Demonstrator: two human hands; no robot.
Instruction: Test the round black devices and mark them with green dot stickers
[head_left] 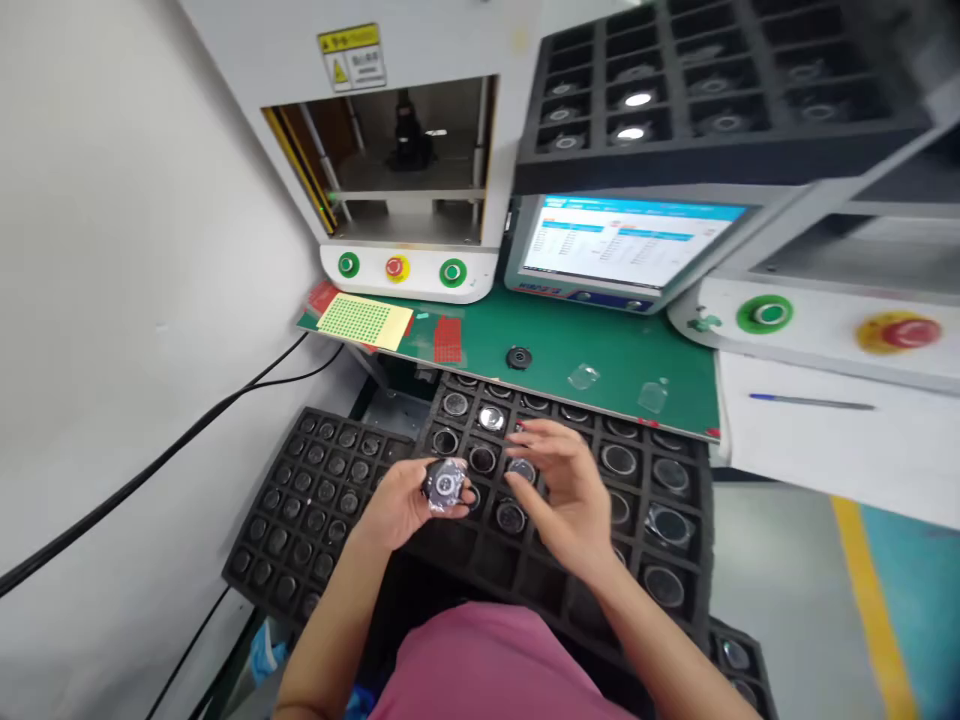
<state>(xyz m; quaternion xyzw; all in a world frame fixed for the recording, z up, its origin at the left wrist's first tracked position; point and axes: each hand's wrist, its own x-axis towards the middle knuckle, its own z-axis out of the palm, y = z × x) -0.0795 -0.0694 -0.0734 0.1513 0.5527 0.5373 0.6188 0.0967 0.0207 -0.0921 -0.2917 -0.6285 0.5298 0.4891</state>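
My left hand holds a small round black part with a shiny centre over a black compartment tray on my lap. My right hand hovers just right of the part, fingers spread and empty, above tray cells that hold similar round parts. A second black tray with smaller cells lies to the left.
A green bench mat carries one loose round part, clear film pieces, a yellow dotted sticker sheet and red stickers. Behind stand a press machine with green and red buttons, a monitor and an upper tray.
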